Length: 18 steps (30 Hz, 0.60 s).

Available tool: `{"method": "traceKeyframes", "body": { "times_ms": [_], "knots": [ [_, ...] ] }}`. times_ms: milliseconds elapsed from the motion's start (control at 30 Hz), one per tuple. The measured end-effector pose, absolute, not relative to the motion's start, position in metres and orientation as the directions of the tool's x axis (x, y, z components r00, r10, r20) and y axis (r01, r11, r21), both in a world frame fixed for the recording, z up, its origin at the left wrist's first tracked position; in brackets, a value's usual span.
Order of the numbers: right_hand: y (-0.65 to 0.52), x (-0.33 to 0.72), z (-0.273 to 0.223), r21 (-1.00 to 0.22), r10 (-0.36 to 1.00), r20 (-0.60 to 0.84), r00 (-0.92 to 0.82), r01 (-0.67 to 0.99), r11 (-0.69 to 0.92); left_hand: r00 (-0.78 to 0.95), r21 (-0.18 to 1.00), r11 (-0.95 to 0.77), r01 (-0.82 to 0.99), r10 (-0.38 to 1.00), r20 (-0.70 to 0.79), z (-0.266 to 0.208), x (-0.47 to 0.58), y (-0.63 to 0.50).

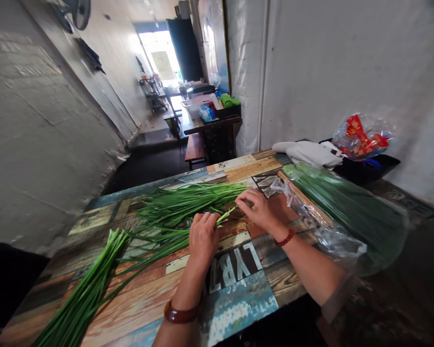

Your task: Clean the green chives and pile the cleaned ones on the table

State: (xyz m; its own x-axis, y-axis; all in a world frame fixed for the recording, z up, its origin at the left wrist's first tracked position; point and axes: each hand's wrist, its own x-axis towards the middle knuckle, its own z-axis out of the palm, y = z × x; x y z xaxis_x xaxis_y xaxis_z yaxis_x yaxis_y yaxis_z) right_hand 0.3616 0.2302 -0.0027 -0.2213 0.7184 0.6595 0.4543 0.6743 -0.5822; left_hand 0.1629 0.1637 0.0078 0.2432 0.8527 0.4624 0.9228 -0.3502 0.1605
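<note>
Before me spreads the surface (141, 289), patterned like patchwork planks, with big pale letters printed by its near edge. The widest load on it is the bagged greens (343, 212), lying in clear plastic toward the right end and slanting to the near edge. A loose pile of greens (181, 202) sprawls across the middle, closer to the far edge, its pale ends to the right. Toward the left edge lies a tidier bundle (85, 289), cut ends pointing at the far edge and leaves running down toward the near left corner. At the far right corner are a light cloth (307, 152) and, beside it, a clear bag with red packets (363, 137). A wooden stick (304, 197) lies along the left side of the bagged greens. Over the middle, the fingers of my left hand (204, 236) are curled closed round a few long stalks (166, 246), whose leaves trail toward the left edge. The fingers of my right hand (258, 209) are pinched together at the pale tip of one. Smallest are my bracelets: a thick reddish-brown bangle (183, 313) on my left wrist, red beads (285, 237) on my right.
</note>
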Motion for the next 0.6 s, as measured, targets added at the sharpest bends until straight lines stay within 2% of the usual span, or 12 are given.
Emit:
{"method": "traceKeyframes", "body": {
  "times_ms": [267,467,533,600],
  "knots": [
    [0.225,0.356,-0.002,-0.535,0.675,0.678,-0.291,0.434,0.725,0.221,0.168,-0.326,0.93,0.865,0.45,0.009,0.163,0.161],
    [0.222,0.352,-0.002,-0.526,0.645,0.668,-0.37,0.378,0.762,0.287,0.1,-0.329,0.939,0.909,0.302,0.007,0.168,0.159],
    [0.223,0.356,-0.001,-0.568,0.677,0.652,-0.34,0.372,0.734,0.281,0.07,-0.311,0.948,0.92,0.272,0.007,0.166,0.159],
    [0.226,0.362,0.0,-0.617,0.725,0.647,-0.236,0.397,0.68,0.232,0.071,-0.265,0.962,0.923,0.307,0.009,0.162,0.159]
  ]
}}
